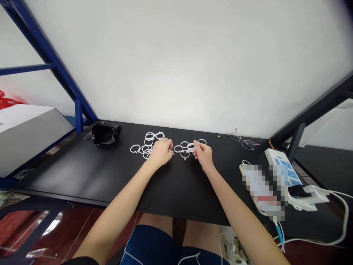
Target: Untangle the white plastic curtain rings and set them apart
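Note:
Several white plastic rings (145, 144) lie in a loose heap on the black table (82, 173), with a smaller group of rings (184, 147) to its right. My left hand (161, 152) rests curled on the right edge of the heap, its fingers closed over rings I can barely see. My right hand (203, 154) pinches a white ring (191, 148) at the right side of the smaller group.
A crumpled black plastic bag (102, 133) lies at the table's back left. Wire-framed glasses (244, 141) sit at the back right. A white power strip (282, 165), cables and a phone lie on the right. A blue metal frame (66, 84) stands left.

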Action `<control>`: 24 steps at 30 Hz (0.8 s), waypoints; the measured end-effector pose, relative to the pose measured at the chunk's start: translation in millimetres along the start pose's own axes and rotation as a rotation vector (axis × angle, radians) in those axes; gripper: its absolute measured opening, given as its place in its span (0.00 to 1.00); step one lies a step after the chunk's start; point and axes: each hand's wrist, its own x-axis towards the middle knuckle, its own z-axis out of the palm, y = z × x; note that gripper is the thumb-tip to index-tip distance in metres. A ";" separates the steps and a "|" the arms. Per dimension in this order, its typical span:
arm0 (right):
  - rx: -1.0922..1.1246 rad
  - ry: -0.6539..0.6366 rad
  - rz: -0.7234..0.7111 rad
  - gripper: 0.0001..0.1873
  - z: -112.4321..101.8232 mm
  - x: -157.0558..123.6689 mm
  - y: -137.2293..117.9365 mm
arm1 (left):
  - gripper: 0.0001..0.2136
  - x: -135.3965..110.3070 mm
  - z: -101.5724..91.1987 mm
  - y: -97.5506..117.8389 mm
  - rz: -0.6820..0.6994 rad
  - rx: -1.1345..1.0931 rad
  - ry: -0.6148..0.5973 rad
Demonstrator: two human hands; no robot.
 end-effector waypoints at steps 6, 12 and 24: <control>-0.179 0.017 -0.047 0.28 -0.9 -1.2 0.4 | 0.09 0.5 6.2 -4.3 0.008 0.070 -0.059; -0.191 0.022 -0.051 0.27 0.5 -2.7 -2.5 | 0.11 0.1 9.2 -6.8 0.009 0.102 -0.103; -0.142 0.005 -0.108 0.27 3.5 -5.6 -4.9 | 0.10 0.3 10.3 -8.6 0.027 -0.030 -0.080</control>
